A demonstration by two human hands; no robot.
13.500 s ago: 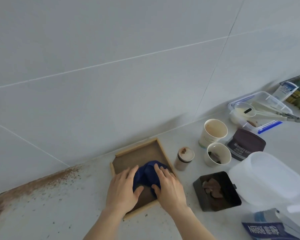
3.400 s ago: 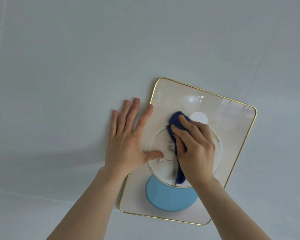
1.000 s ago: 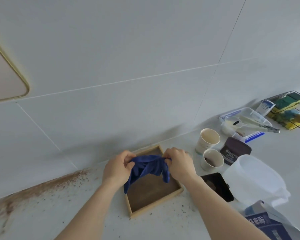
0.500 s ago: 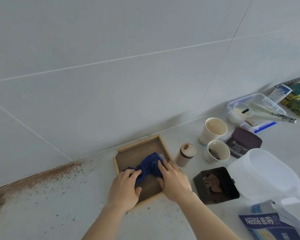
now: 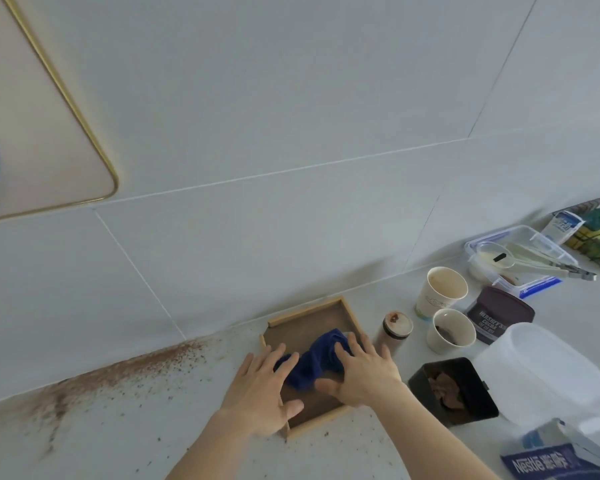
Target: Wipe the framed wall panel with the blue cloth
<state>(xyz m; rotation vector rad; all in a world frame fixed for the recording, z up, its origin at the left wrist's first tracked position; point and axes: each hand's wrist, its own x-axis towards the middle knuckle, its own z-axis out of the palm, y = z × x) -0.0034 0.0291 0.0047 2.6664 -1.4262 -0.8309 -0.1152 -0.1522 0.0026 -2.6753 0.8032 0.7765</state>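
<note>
The blue cloth (image 5: 314, 360) lies bunched in a square wooden tray (image 5: 305, 311) on the counter against the wall. My left hand (image 5: 262, 389) lies flat with fingers spread, its fingertips on the cloth's left end. My right hand (image 5: 362, 372) is also flat and spread, its fingers resting on the cloth's right end. Neither hand grips the cloth. The framed wall panel (image 5: 39, 126), cream with a thin gold frame and a pale blue patch, shows only its lower right corner at the upper left.
Right of the tray stand a small lidded jar (image 5: 395, 329), two paper cups (image 5: 442, 292) (image 5: 451, 332), a cocoa tin (image 5: 499, 315), a black box (image 5: 454, 391), a white jug (image 5: 548, 372) and a clear container (image 5: 520, 258). Brown powder (image 5: 118, 372) is spilled on the counter at left.
Both hands have opened and flattened over the cloth in the tray. The view has tilted up, so the panel's corner shows again at upper left.
</note>
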